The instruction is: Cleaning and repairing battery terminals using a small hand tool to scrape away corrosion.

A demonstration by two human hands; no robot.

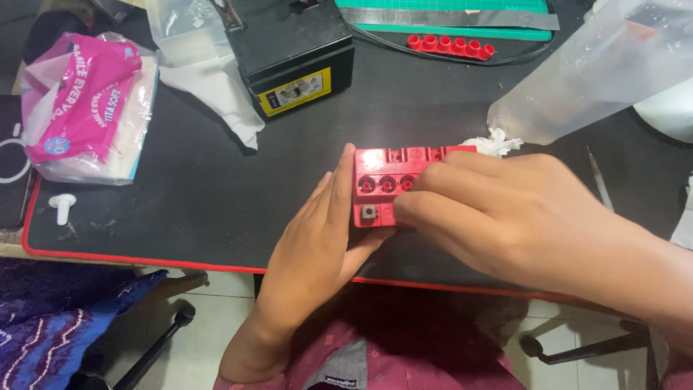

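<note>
R hand [505, 209]: fingers [433, 209] curled down over the top of the red battery [382, 189], tips pressing on the face by the round cell holes; they cover the right half of the battery, so what's under the palm can't be told. L hand [325, 231]: fingers straight and together, laid flat against the battery's left side w/ thumb tucked under its near edge, bracing rather than wrapping.

The red battery sits on the black mat [216, 195] covering the surface, close to the mat's near red-trimmed edge. Just behind the battery: a crumpled white tissue [494, 143], and beyond that a clear plastic bottle [577, 79] tilted toward the battery. Further behind the battery: a black box-shaped battery [292, 50] w/ a yellow label and a red cap strip [451, 45] near a green cutting mat [447, 18]. Well left of the battery: a pink tissue pack [90, 108] and a small white plug [63, 207].

Risks, as I judge: cell holes look open, so tipping the battery could spill liquid onto fingers. It sits near the mat edge; a hard push from R w/ L only bracing could slide it off. The tilted bottle could drip near it.
</note>
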